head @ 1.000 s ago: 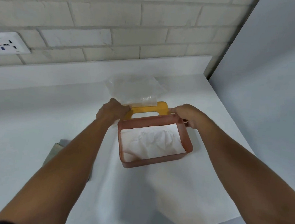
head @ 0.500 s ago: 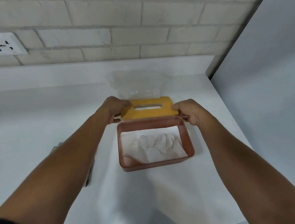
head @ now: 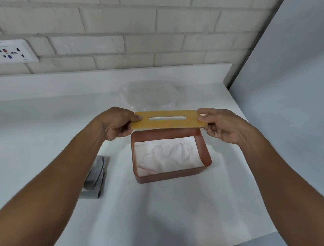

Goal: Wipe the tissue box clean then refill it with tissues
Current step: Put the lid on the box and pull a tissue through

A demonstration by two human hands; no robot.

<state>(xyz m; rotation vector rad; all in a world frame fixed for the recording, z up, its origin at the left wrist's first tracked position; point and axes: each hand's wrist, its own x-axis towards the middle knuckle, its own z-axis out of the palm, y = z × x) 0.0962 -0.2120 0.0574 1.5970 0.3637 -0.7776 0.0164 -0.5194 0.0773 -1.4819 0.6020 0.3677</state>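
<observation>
Head camera: both bare forearms reach forward from the bottom corners of the view and converge over a white countertop (head: 40, 132). The left hand (head: 116, 124) and right hand (head: 225, 126) are level with each other, one at each short end of a flat mustard-yellow plastic lid (head: 176, 124).

The lid is a long rectangle with rounded corners and a narrow oval slot along its middle. It is held roughly level, above the far rim of an open reddish-brown rectangular plastic tissue box (head: 172, 177). Whether the lid's near edge touches that rim cannot be told. The tissue box stands upright on the countertop between the forearms, slightly right of centre, its long side turned a little clockwise. Inside lie white tissues (head: 166, 156), rumpled on top and sitting below the rim.

Each hand pinches its end of the lid, thumb on the upper face and curled fingers underneath. Neither hand touches the tissue box.

A crumpled grey cloth (head: 95, 177) lies on the countertop just left of the box, partly hidden by the left forearm. A clear plastic wrapper (head: 151, 95) lies beyond the lid, near the countertop's raised back edge. A whitewashed brick wall (head: 126, 23) carries a white wall socket (head: 11, 51) at the left. A plain white panel (head: 295, 94) closes off the right side.
</observation>
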